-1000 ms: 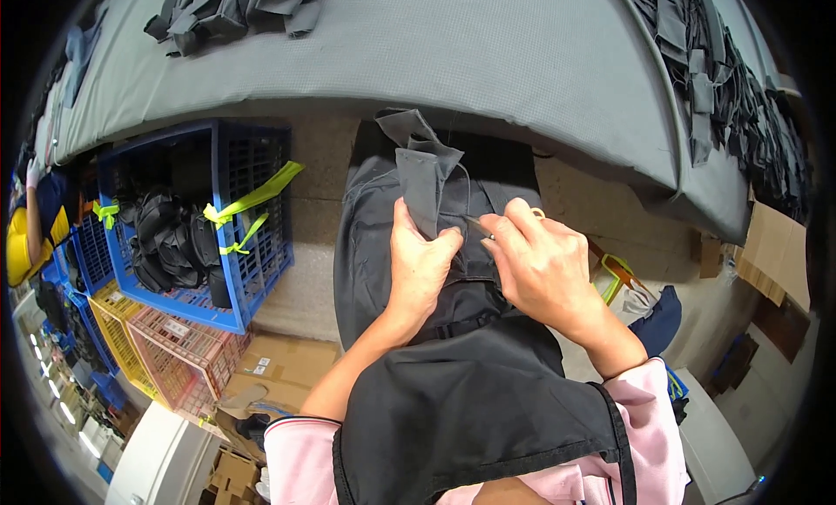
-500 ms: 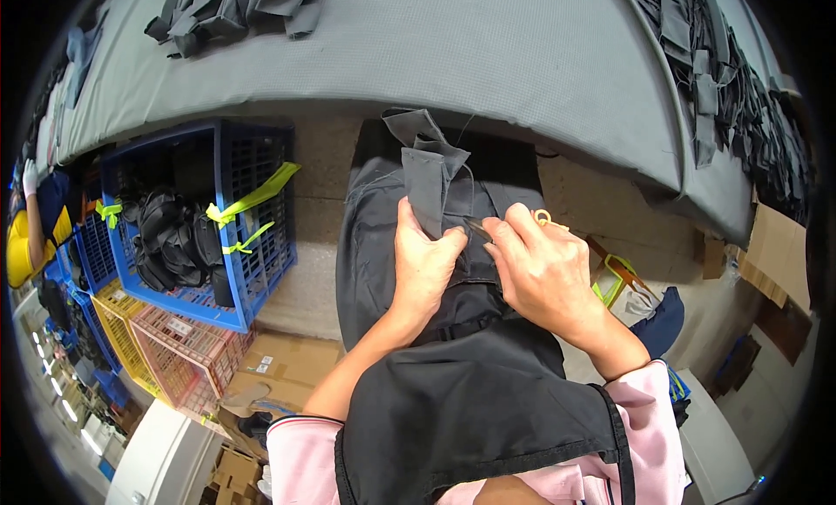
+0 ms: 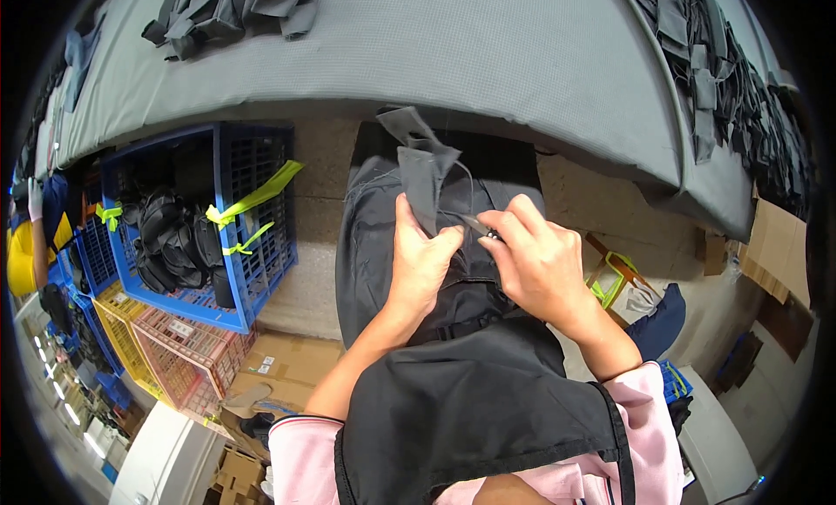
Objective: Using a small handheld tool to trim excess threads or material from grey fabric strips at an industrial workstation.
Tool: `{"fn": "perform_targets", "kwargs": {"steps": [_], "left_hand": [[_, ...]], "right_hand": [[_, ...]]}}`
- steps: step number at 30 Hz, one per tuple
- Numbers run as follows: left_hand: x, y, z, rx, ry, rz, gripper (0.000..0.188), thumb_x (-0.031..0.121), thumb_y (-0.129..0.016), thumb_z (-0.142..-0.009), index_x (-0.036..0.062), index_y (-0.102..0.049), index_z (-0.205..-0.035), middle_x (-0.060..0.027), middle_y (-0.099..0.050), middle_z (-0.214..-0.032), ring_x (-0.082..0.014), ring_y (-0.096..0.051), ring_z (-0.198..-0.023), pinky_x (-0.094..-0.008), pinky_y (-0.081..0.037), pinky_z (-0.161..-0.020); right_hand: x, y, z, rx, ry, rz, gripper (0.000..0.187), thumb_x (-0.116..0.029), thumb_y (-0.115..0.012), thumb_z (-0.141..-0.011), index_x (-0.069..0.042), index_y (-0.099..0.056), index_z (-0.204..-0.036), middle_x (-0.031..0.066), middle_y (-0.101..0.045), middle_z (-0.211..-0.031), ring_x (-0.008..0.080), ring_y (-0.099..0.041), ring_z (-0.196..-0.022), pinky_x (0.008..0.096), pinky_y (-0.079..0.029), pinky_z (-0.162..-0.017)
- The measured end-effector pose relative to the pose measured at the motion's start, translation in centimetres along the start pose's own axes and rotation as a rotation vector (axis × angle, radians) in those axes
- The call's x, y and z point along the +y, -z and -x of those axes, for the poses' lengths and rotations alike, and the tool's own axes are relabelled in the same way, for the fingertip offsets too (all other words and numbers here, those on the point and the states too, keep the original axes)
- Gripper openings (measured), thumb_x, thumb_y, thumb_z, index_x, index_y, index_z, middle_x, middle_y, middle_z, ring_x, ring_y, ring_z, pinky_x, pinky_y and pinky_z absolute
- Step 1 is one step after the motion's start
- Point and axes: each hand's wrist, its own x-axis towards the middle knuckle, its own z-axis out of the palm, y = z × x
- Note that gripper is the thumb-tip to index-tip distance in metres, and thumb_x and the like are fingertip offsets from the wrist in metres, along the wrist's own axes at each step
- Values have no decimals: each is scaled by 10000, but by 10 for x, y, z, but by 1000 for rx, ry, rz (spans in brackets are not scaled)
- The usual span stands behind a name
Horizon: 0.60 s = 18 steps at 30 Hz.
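Between the thumb and fingers of my left hand [image 3: 420, 252] I pinch a dark grey fabric strip [image 3: 420, 181], whose upper end folds over loosely. My right hand [image 3: 542, 259] is closed around small scissors [image 3: 481, 227]; their metal tips point left, close to the strip and my left thumb. Most of the handle is hidden in my palm. A thin loose thread curves beside the strip. Under both hands lies black fabric [image 3: 383, 270] with seams and a strap, spread over my lap below the table edge.
A grey-covered table [image 3: 453, 52] runs across the far side, with dark fabric strips [image 3: 218, 13] at its left and a heap of strips [image 3: 727, 87] at its right. A blue crate [image 3: 252, 287] with black items stands left, beside a pink crate [image 3: 187, 344]. Cardboard [image 3: 775, 252] stands right.
My right hand has turned slightly and the yellow handle ring is now out of sight. The scissor tips have shifted a little. The strip's top has moved slightly left.
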Motion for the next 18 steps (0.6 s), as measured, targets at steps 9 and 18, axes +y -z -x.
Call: {"fn": "perform_targets", "kwargs": {"steps": [9,18], "left_hand": [[14,9,-9,-84,26,176,341,214,-516,-930,-11,-458,-1179,-93,-544,-1030,-185,-579,-923,-363,-513,-827],[30,21,-11,-229,26,250,530,409,-599,-855,-28,-521,-1145,-137,-581,-1107,-200,-560,-1018,-343,-447,-898]], "right_hand": [[20,-19,-2,99,-401,-923,247,-4,-634,-767,9,-568,-1005,61,-500,-875,132,-542,-780,245,-443,-696],[-14,-36,-5,10,-320,-1089,286,60,-689,-721,-16,-563,-966,16,-556,-822,50,-536,-726,209,-446,-638]]}}
